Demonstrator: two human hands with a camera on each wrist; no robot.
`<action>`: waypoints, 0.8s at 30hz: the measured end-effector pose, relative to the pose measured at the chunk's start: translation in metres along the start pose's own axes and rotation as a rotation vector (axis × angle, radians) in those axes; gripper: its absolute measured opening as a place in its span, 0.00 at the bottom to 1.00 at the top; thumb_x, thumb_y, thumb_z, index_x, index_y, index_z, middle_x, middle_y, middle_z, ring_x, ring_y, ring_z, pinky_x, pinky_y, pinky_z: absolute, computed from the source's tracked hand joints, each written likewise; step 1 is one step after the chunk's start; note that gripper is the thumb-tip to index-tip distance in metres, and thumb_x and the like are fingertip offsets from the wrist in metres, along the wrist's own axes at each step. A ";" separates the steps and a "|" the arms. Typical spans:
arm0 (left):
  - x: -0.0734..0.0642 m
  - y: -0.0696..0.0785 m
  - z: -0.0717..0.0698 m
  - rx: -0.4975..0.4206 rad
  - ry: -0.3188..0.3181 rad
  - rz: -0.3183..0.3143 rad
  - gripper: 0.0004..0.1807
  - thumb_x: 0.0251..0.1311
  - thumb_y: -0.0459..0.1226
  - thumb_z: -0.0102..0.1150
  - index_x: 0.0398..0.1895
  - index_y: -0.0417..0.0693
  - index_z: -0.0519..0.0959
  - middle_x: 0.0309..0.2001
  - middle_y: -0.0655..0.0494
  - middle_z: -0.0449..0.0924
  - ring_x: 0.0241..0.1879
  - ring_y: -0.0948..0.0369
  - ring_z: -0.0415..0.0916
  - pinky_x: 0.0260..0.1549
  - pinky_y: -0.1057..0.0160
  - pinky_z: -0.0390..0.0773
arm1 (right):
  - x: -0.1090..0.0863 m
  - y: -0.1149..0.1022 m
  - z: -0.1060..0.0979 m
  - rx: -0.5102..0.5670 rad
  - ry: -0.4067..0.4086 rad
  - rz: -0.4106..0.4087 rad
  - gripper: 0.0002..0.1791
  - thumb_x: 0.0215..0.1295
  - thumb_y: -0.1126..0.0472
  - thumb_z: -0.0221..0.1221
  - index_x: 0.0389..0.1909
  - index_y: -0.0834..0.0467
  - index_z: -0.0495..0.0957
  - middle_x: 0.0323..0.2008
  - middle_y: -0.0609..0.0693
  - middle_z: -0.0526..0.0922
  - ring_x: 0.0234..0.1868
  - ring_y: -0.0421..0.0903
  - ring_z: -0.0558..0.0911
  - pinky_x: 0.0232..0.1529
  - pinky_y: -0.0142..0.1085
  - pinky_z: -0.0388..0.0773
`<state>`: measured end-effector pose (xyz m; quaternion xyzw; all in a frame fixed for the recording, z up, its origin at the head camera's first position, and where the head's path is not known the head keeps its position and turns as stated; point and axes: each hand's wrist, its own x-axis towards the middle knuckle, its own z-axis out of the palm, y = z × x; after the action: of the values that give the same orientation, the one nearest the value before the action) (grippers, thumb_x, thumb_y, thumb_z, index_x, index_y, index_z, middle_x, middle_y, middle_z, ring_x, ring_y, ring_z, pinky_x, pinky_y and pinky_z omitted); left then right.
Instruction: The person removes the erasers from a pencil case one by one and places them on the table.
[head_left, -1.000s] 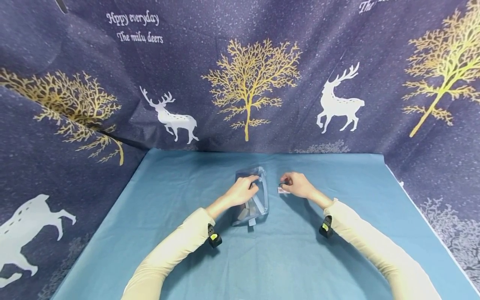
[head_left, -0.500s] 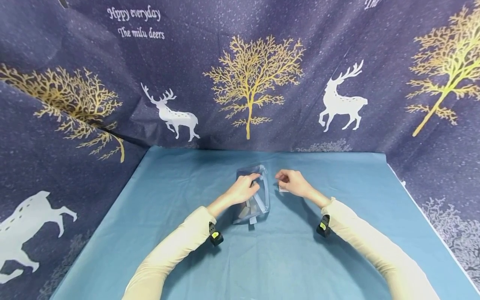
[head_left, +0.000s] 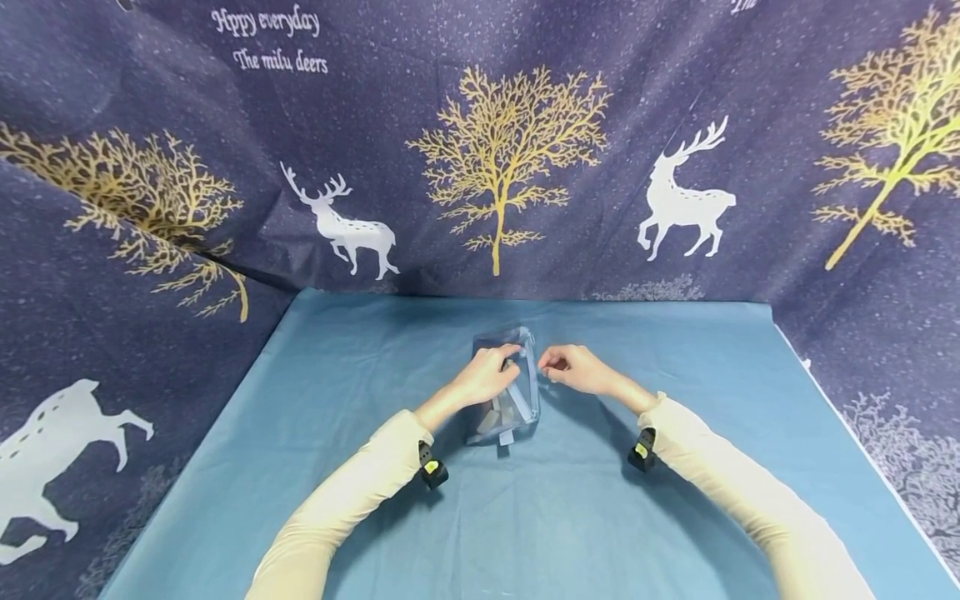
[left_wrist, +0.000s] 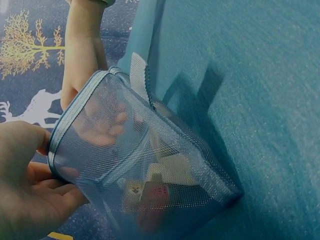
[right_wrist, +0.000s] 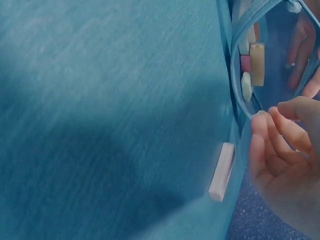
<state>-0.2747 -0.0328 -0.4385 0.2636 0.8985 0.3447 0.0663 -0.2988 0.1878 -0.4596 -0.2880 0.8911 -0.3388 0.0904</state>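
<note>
A translucent blue mesh zipper pouch (head_left: 517, 408) stands mid-table with its mouth towards the right. My left hand (head_left: 486, 377) grips its rim, thumb and fingers on either side, as the left wrist view shows. My right hand (head_left: 577, 369) is at the opposite edge of the mouth, its bunched fingertips (right_wrist: 261, 116) right at the zipper rim. Below that hand a small pale pinkish block (right_wrist: 221, 172) lies on the cloth; in the head view it is hidden. Through the opening several small blocks show, among them a cream one (right_wrist: 257, 65) and a pink one (right_wrist: 245, 63).
The table is covered with a blue cloth (head_left: 360, 367). Behind and at the sides hangs a dark blue fabric (head_left: 435, 50) printed with deer and trees. A fabric tab (left_wrist: 141, 75) sticks out from the pouch's end.
My right hand has left the pale block on the cloth and moved left to the pouch's rim. My left hand has kept its hold on the pouch. The head view has tilted slightly.
</note>
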 end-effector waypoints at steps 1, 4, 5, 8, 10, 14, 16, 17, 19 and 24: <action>0.000 0.000 0.001 0.001 0.001 0.003 0.25 0.63 0.35 0.43 0.64 0.41 0.64 0.08 0.62 0.58 0.05 0.67 0.51 0.06 0.71 0.57 | 0.000 -0.001 0.001 0.006 -0.010 -0.007 0.10 0.63 0.63 0.53 0.42 0.60 0.78 0.35 0.54 0.83 0.33 0.41 0.81 0.33 0.31 0.77; 0.000 0.000 0.001 0.011 0.008 0.011 0.25 0.62 0.35 0.43 0.63 0.40 0.64 0.09 0.62 0.59 0.05 0.67 0.52 0.07 0.71 0.58 | 0.001 -0.004 0.004 0.011 -0.026 -0.026 0.11 0.63 0.62 0.53 0.44 0.60 0.78 0.37 0.53 0.84 0.35 0.42 0.82 0.35 0.31 0.78; 0.000 0.000 0.001 0.013 0.011 0.011 0.25 0.62 0.35 0.43 0.63 0.39 0.64 0.10 0.62 0.59 0.06 0.67 0.53 0.07 0.71 0.58 | 0.001 -0.005 0.005 0.015 -0.028 -0.029 0.12 0.63 0.62 0.53 0.45 0.59 0.78 0.37 0.53 0.84 0.35 0.42 0.82 0.36 0.32 0.78; 0.000 0.001 0.000 0.010 0.012 0.012 0.25 0.62 0.34 0.43 0.63 0.39 0.64 0.09 0.61 0.59 0.06 0.67 0.53 0.07 0.71 0.58 | 0.003 -0.006 0.008 0.009 -0.034 -0.039 0.13 0.62 0.62 0.54 0.47 0.59 0.78 0.38 0.52 0.84 0.37 0.42 0.82 0.39 0.34 0.78; 0.000 0.002 -0.001 0.004 0.005 0.010 0.25 0.63 0.34 0.42 0.63 0.39 0.64 0.09 0.61 0.59 0.06 0.67 0.52 0.07 0.71 0.57 | 0.004 -0.006 0.009 0.006 -0.041 -0.049 0.13 0.62 0.63 0.54 0.48 0.59 0.77 0.39 0.52 0.84 0.38 0.42 0.82 0.40 0.35 0.79; 0.000 0.003 -0.004 0.002 -0.010 0.006 0.25 0.63 0.35 0.41 0.64 0.39 0.63 0.10 0.61 0.60 0.05 0.67 0.51 0.06 0.71 0.57 | 0.006 -0.006 0.010 0.004 -0.051 -0.112 0.15 0.61 0.63 0.55 0.48 0.61 0.76 0.38 0.54 0.84 0.37 0.41 0.82 0.40 0.35 0.79; 0.001 0.003 -0.004 0.001 -0.018 0.002 0.25 0.64 0.36 0.41 0.64 0.39 0.63 0.10 0.61 0.60 0.05 0.67 0.51 0.06 0.71 0.57 | 0.007 -0.007 0.010 0.014 -0.058 -0.135 0.16 0.61 0.62 0.56 0.49 0.61 0.76 0.39 0.55 0.84 0.38 0.42 0.82 0.39 0.34 0.79; 0.001 0.003 -0.004 0.002 -0.022 -0.001 0.25 0.64 0.36 0.40 0.65 0.40 0.62 0.11 0.61 0.60 0.05 0.67 0.52 0.06 0.71 0.57 | 0.007 -0.008 0.011 0.017 -0.063 -0.136 0.16 0.60 0.62 0.57 0.49 0.61 0.76 0.40 0.55 0.83 0.38 0.42 0.83 0.40 0.34 0.79; 0.000 0.004 -0.004 -0.001 -0.025 -0.005 0.25 0.65 0.36 0.40 0.65 0.39 0.62 0.11 0.61 0.61 0.05 0.67 0.52 0.06 0.71 0.58 | 0.008 -0.009 0.012 0.015 -0.070 -0.137 0.18 0.59 0.62 0.58 0.50 0.61 0.75 0.42 0.56 0.83 0.39 0.45 0.83 0.40 0.33 0.79; -0.001 0.006 -0.003 -0.007 -0.030 -0.010 0.25 0.65 0.36 0.41 0.65 0.38 0.62 0.09 0.61 0.61 0.06 0.66 0.54 0.07 0.70 0.59 | 0.010 -0.011 0.017 -0.003 -0.092 -0.115 0.21 0.56 0.63 0.59 0.53 0.60 0.74 0.44 0.59 0.82 0.40 0.48 0.83 0.40 0.31 0.79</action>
<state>-0.2727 -0.0315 -0.4321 0.2642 0.8974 0.3436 0.0825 -0.2963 0.1657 -0.4642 -0.3541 0.8685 -0.3285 0.1110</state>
